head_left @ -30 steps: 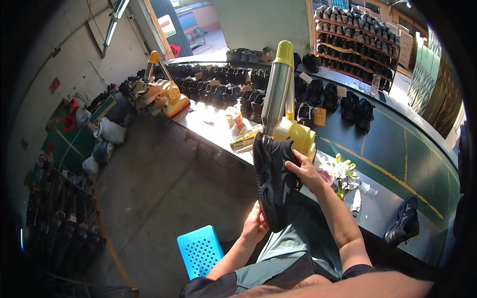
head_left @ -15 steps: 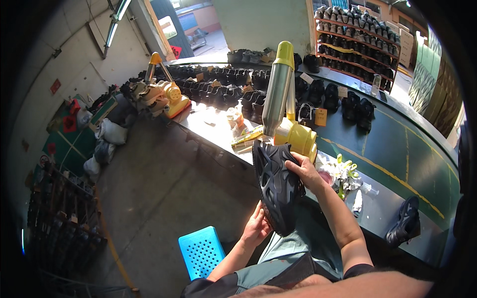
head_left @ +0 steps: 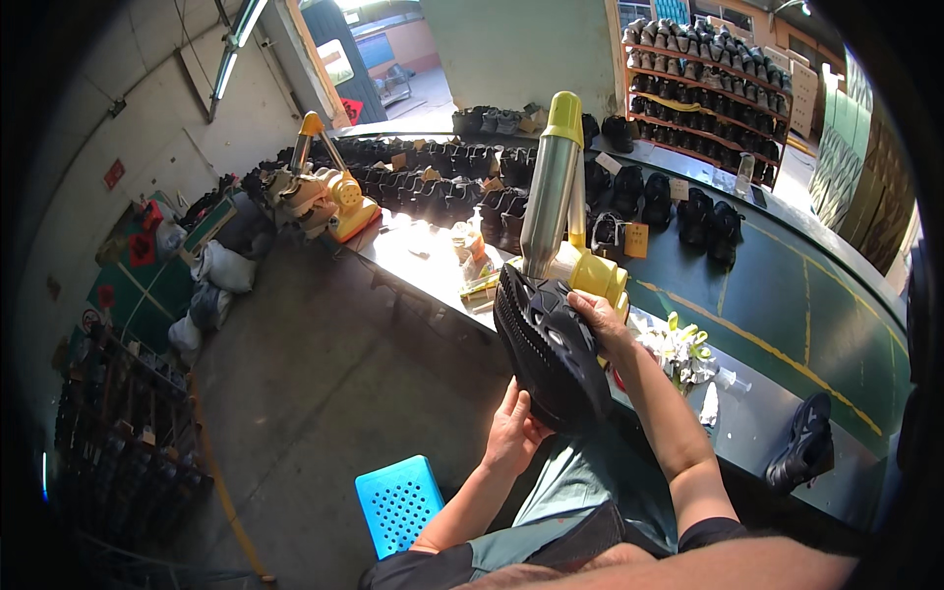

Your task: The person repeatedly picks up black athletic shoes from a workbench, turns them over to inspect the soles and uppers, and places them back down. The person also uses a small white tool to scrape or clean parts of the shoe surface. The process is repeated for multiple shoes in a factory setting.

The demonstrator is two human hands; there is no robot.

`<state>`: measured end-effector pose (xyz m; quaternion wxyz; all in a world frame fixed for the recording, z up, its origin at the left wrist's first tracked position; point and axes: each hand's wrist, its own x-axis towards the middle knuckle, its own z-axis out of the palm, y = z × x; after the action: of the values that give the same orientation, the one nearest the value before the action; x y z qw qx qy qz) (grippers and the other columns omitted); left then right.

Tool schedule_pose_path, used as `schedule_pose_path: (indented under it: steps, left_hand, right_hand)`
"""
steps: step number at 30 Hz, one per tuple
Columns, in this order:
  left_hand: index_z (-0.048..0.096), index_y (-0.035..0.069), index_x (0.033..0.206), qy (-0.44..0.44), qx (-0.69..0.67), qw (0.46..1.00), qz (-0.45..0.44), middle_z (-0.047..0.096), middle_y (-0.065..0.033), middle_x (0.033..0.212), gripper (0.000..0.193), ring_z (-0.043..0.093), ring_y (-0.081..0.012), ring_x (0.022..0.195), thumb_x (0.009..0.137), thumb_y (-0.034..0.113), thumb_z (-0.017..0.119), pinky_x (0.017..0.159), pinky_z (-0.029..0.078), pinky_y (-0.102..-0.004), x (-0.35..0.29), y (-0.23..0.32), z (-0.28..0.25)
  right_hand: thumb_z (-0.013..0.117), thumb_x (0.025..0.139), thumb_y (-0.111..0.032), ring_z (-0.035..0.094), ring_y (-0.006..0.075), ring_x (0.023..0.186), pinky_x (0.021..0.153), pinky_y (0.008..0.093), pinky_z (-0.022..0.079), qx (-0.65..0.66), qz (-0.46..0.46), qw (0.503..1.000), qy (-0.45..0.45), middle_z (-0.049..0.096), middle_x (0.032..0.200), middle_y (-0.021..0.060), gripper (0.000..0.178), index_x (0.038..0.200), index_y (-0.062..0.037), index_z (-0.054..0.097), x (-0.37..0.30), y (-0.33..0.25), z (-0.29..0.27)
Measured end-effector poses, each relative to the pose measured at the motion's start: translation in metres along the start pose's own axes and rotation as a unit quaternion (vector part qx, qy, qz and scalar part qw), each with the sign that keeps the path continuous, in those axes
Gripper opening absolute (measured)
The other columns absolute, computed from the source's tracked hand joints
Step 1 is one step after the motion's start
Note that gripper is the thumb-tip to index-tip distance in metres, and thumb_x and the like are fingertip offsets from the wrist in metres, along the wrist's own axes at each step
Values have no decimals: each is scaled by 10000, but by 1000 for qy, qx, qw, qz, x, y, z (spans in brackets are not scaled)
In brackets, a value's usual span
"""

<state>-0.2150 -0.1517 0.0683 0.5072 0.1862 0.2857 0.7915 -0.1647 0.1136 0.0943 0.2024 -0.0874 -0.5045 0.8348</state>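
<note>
A black sneaker (head_left: 553, 366) is held up in front of me, tilted so that part of its side and its ridged sole edge show. My left hand (head_left: 515, 431) grips its lower end, thumb and fingers closed on the edge. Higher up on the right side, my right hand (head_left: 600, 320) holds the upper, its thumb on top and other fingers partly hidden. The sneaker's top end is close below the steel tube (head_left: 552, 202) of a yellow machine (head_left: 596, 275) that looks like a hot-air blower. Whether shoe and tube touch, I cannot tell.
Beside my right forearm, a white-and-green pile (head_left: 678, 346) lies on the bench (head_left: 757, 418), with another black shoe (head_left: 801, 442) farther right. Rows of black shoes (head_left: 442, 192) stand behind. A blue perforated stool (head_left: 400, 506) is at lower left; a second blower (head_left: 344, 194) stands far left.
The sneaker has rolled in my hands, turning its sole edge more toward me. My left hand has risen slightly with it, and my right hand keeps its hold.
</note>
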Motion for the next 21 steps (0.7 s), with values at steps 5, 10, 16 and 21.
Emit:
schedule_pose_path:
  steps: [5, 10, 16, 21]
  left_hand:
    - [258, 206, 1672, 21, 23, 999, -36, 634, -82, 1408, 593, 690, -239, 1196, 1142, 326, 495, 948, 614, -441, -15, -16, -20]
    - [190, 224, 1706, 34, 23, 999, -33, 620, -54, 1441, 646, 692, -203, 1183, 1144, 313, 496, 982, 597, -417, -15, -28, -35]
    - [241, 205, 1690, 20, 24, 999, -38, 554, -74, 1525, 643, 614, -226, 1314, 1127, 299, 538, 1061, 548, -428, -4, -40, -72]
    - [270, 185, 1677, 13, 36, 998, -52, 592, -61, 1446, 628, 629, -192, 1235, 1126, 300, 548, 1047, 549, -398, -6, -41, -72]
  right_hand:
    - [708, 1048, -319, 666, 102, 1091, 956, 272, 560, -35, -54, 998, -13, 700, 1271, 57, 550, 1446, 35, 566, -23, 7, 6]
    - [738, 1030, -254, 650, 101, 1155, 1006, 269, 544, -64, -89, 994, -14, 688, 1317, 45, 546, 1462, 28, 559, -42, 9, 9]
    - [776, 972, -109, 615, 144, 1263, 1141, 320, 464, -46, -108, 992, -41, 662, 1410, 64, 590, 1499, 32, 551, -63, 7, 17]
    - [739, 993, -121, 571, 142, 1291, 1144, 311, 431, -83, -110, 989, -44, 643, 1416, 60, 554, 1486, 49, 552, -68, 11, 17]
